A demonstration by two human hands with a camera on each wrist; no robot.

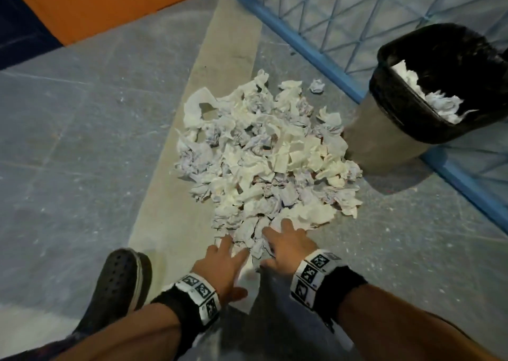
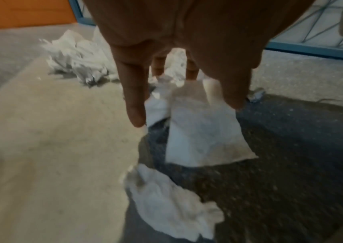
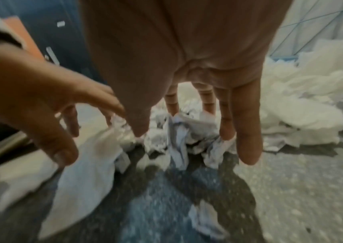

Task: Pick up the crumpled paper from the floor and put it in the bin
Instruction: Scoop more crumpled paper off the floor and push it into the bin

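A wide heap of crumpled white paper (image 1: 269,151) lies on the floor in the head view. A grey bin (image 1: 428,96) with a black liner stands to the heap's right, some paper inside it. My left hand (image 1: 222,261) reaches the near edge of the heap with straight, spread fingers over loose sheets (image 2: 203,131). My right hand (image 1: 286,239) lies beside it, fingers spread and extended, their tips touching crumpled pieces (image 3: 179,131). Neither hand grips anything. In the right wrist view the left hand (image 3: 48,105) shows at the left.
A blue lattice fence (image 1: 343,30) runs diagonally behind the bin and heap. An orange wall (image 1: 104,3) stands at the far left. My dark clog (image 1: 118,286) rests on the floor left of my arms. One stray paper ball (image 1: 316,85) lies near the fence.
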